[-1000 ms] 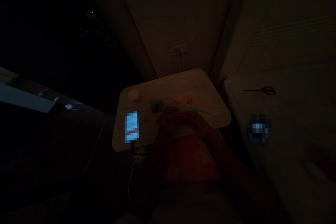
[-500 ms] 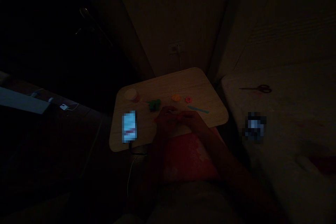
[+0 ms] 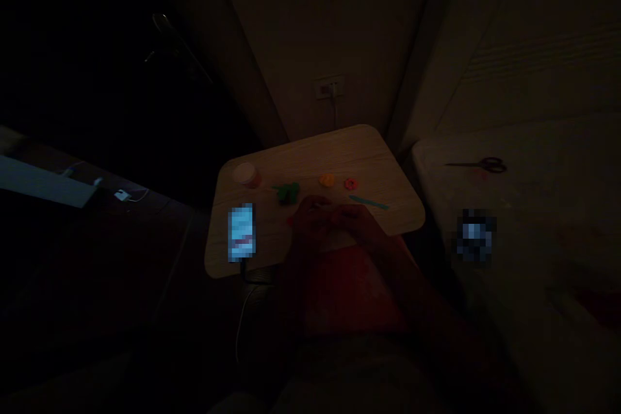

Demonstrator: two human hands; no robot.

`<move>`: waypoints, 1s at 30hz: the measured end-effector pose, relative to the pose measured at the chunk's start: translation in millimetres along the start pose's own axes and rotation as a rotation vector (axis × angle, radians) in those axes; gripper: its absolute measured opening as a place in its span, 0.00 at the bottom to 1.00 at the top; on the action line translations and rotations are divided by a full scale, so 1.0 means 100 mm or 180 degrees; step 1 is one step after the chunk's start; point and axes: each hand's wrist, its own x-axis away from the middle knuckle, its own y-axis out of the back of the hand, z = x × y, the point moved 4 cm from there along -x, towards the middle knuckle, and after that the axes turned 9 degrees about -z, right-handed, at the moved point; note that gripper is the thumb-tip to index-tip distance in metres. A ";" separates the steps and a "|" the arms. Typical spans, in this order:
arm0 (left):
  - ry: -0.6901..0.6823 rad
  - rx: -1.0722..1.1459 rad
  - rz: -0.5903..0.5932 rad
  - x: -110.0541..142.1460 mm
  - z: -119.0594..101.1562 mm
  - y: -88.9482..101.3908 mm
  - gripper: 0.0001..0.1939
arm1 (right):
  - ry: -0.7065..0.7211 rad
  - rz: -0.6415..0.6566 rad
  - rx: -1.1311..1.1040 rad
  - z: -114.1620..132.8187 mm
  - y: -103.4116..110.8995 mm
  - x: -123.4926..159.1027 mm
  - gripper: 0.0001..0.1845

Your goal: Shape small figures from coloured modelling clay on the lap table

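In the dim light the left hand (image 3: pixel 310 225) and right hand (image 3: pixel 356 223) meet over the near edge of the tabletop (image 3: pixel 339 149), fingers curled together; whether either grip is closed on anything I cannot tell. A small red bit (image 3: pixel 290 222) lies at the left hand's 9 o'clock, a lit phone (image 3: pixel 241 233) beyond it. Farther off sit a green lump (image 3: pixel 288 192) at 11 o'clock, an orange piece (image 3: pixel 326 180), a red ring (image 3: pixel 351 184) and a teal stick (image 3: pixel 369 202).

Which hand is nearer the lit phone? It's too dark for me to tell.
Left. The left hand rests on the table just right of the phone; the right hand lies beyond it, farther from the phone.
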 end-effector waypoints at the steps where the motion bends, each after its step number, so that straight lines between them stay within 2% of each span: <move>1: -0.0006 0.0014 -0.0005 0.00 0.00 0.00 0.13 | -0.0005 -0.0012 0.0012 0.01 0.00 0.00 0.14; 6: 0.0064 0.0155 0.0034 0.00 -0.02 0.00 0.10 | -0.0035 -0.0051 -0.0033 0.01 -0.01 0.02 0.14; 10: 0.0070 0.0204 -0.0160 -0.02 -0.01 0.02 0.10 | -0.0277 0.0039 -0.0614 -0.03 0.00 0.01 0.19; 13: 0.0093 0.0282 -0.0222 -0.03 0.01 0.02 0.10 | -0.0453 0.0248 -0.0915 -0.05 0.01 0.00 0.20; 17: 0.0122 0.0356 -0.0137 -0.02 0.02 -0.01 0.11 | -0.0474 0.0443 -0.0845 -0.10 0.01 -0.02 0.22; 26: 0.0116 0.0321 -0.0085 -0.04 -0.06 -0.01 0.10 | -0.0406 0.0361 -0.0514 -0.14 0.01 -0.03 0.19; 30: 0.0263 0.0325 -0.0142 -0.03 -0.01 0.00 0.13 | -0.0395 0.0234 -0.0507 -0.17 0.00 -0.04 0.19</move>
